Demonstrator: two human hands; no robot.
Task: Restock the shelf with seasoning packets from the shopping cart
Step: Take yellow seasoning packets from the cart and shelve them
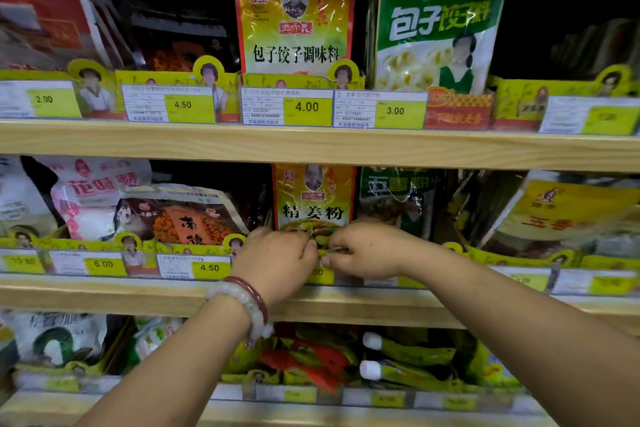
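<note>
Both hands meet at the foot of the yellow ginger-powder packet (313, 199) standing upright in the middle shelf (381, 308) slot: the left hand (277, 258), bracelets on its wrist, curls its fingers onto the packet's lower edge, and the right hand (363, 250) pinches that same edge from the other side. Judging by its crinkled glossy film, the packet is light, soft and a little slippery, prone to buckling; holding the bottom seam at both corners should steady it while seating it behind the price-tag rail (207, 267)

shop | wooden shelves (311, 144) | price tags (306, 107) | seasoning packets (294, 10)
</note>
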